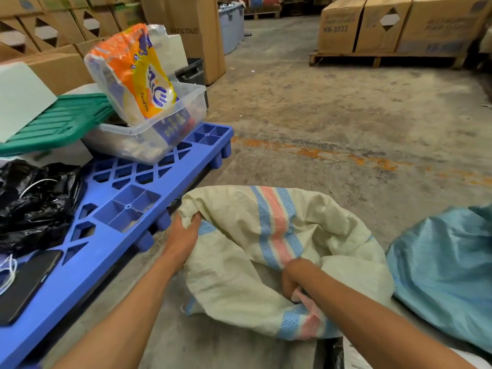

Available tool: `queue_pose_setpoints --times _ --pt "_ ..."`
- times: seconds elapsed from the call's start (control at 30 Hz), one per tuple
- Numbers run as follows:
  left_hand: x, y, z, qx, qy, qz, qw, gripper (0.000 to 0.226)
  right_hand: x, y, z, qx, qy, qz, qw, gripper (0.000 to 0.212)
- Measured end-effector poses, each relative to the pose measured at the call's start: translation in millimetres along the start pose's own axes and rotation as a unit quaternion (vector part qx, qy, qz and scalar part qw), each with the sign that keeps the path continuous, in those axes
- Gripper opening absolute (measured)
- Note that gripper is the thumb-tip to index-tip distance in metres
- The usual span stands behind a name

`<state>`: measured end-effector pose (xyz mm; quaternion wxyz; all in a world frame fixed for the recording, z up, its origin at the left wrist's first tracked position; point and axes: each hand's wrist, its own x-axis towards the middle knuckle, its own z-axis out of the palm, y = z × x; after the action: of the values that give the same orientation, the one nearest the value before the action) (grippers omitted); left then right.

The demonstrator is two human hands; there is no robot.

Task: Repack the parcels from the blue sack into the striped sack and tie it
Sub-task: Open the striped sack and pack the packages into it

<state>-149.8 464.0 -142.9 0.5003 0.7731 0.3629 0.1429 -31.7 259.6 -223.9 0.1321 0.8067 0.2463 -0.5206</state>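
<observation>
The striped sack point(234, 265), cream woven cloth with blue and pink stripes, lies crumpled on the concrete floor in front of me. My left hand point(183, 235) grips its rim at the left side. My right hand point(295, 278) is closed on the near rim where the pink stripe bunches up. The blue sack point(442, 272) lies bulging on the floor at the right, touching the striped sack's right side. No parcels are visible; both sacks hide their contents.
A blue plastic pallet point(127, 209) sits at the left with a clear tub point(149, 134) holding an orange packet, a green lid, a black bag point(34, 206) and a phone point(26, 283). Cardboard boxes on a wooden pallet point(383, 58) stand far right. Open concrete floor lies ahead.
</observation>
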Motion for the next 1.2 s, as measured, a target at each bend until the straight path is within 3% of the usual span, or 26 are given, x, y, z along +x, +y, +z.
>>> queue_pose_setpoints --times 0.1,0.17,0.23,0.3,0.4,0.47,0.53,0.6,0.67,0.7,0.77,0.87,1.03,1.13,1.2 --pt "-11.0 7.4 9.3 0.004 -0.048 -0.004 0.999 0.048 -19.2 -30.6 -13.5 -0.015 0.081 -0.127 0.988 0.017" --pt "-13.2 6.3 11.1 -0.03 -0.101 -0.026 0.994 0.05 -17.0 -56.8 -15.6 0.116 0.194 -0.236 0.945 0.026" --pt "-15.8 5.3 7.5 -0.069 -0.175 -0.087 0.978 0.054 -11.9 -72.1 -14.8 0.179 0.245 -0.274 0.912 0.045" --pt "-16.6 1.1 2.6 -0.096 -0.248 -0.169 0.949 0.061 -4.5 -77.0 -12.4 0.141 0.248 -0.252 0.925 0.083" --pt "-15.1 -9.8 -3.6 -0.083 -0.287 -0.201 0.933 0.067 19.6 -71.2 -6.9 0.121 0.179 -0.175 0.96 0.115" --pt "-12.5 -15.3 -6.2 -0.092 -0.256 -0.184 0.944 0.062 42.4 -68.9 2.9 0.018 0.182 -0.105 0.977 0.131" --pt "-10.3 -15.9 -6.8 -0.071 -0.18 -0.116 0.974 0.048 50.8 -68.3 7.6 -0.025 0.164 -0.106 0.98 0.125" --pt "-8.7 -13.4 -4.4 -0.043 -0.095 -0.054 0.993 0.044 26.3 -59.0 1.3 -0.003 0.145 -0.18 0.973 0.086" --pt "-6.0 -13.1 0.0 -0.028 -0.056 -0.031 0.998 0.048 7.2 -41.5 -8.2 0.048 0.211 -0.208 0.954 0.033" --pt "-3.0 -14.0 2.8 -0.017 -0.047 -0.024 0.998 0.05 4.4 -27.0 -14.0 0.066 0.268 -0.186 0.943 0.025" --pt "2.8 -17.8 6.8 0.003 -0.036 -0.012 0.999 0.05 0.3 6.4 -20.2 0.042 0.349 -0.101 0.931 0.026" --pt "9.7 -27.4 11.0 -0.002 0.002 -0.016 1.0 0.04 7.9 55.3 -12.5 -0.028 0.277 -0.006 0.96 0.043" --pt "5.1 -28.8 22.8 0.054 0.107 -0.025 0.992 0.029 26.4 100.1 21.2 -0.083 0.138 0.026 0.987 0.062" --pt "-2.1 -24.8 27.8 0.113 0.162 -0.031 0.98 0.055 22.6 107.6 19.8 -0.073 0.141 -0.003 0.987 0.068" --pt "-4.9 -19.7 31.7 0.203 0.228 0.047 0.951 0.066 17.7 106.8 14.1 -0.023 0.199 -0.077 0.977 0.056"
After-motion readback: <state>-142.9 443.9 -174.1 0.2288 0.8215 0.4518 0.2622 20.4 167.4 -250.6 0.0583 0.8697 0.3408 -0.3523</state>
